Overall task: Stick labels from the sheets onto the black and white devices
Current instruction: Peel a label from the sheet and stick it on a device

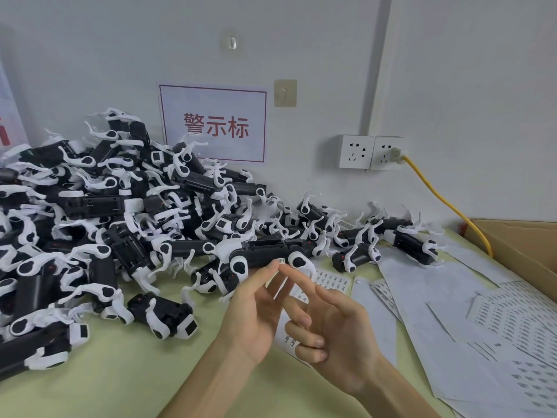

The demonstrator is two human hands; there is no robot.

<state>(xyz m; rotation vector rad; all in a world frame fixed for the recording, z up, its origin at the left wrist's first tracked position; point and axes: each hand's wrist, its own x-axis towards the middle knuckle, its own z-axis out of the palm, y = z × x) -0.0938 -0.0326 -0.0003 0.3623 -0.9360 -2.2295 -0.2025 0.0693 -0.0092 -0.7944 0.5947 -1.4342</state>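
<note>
A pale green table [120, 372] fills the lower view, set against a white wall. A large heap of black and white devices [90, 206] covers its left half and thins into a loose row toward the right. An open cardboard box [512, 236] stands at the right edge. Beside it, white label sheets [497, 315] lie flat and overlapping, some printed with rows of small labels, some bare. On the wall are a red-bordered sign [212, 125] and 2 sockets [372, 152], with a yellow cable [437, 194] plugged into the right one.

2 bare hands meet at the centre, above the table. The left hand [250, 315] has its fingers nearly straight, pointing up. The right hand [334, 327] stretches its index finger toward them, its 3 other fingers curled in and holding nothing. 1 tiny white label [280, 261] sits where the fingertips touch. It rides on a tip rather than being clenched, and which hand it clings to cannot be told. It is off its sheet and not yet on a device.

The step in hand looks like readying the label. The nearest device [265, 251], a long black body with white ends, lies just behind it. To do this well, touch only 1 edge of the adhesive, steady the device with the free hand, line the label square on a flat face, then press from 1 side across.
</note>
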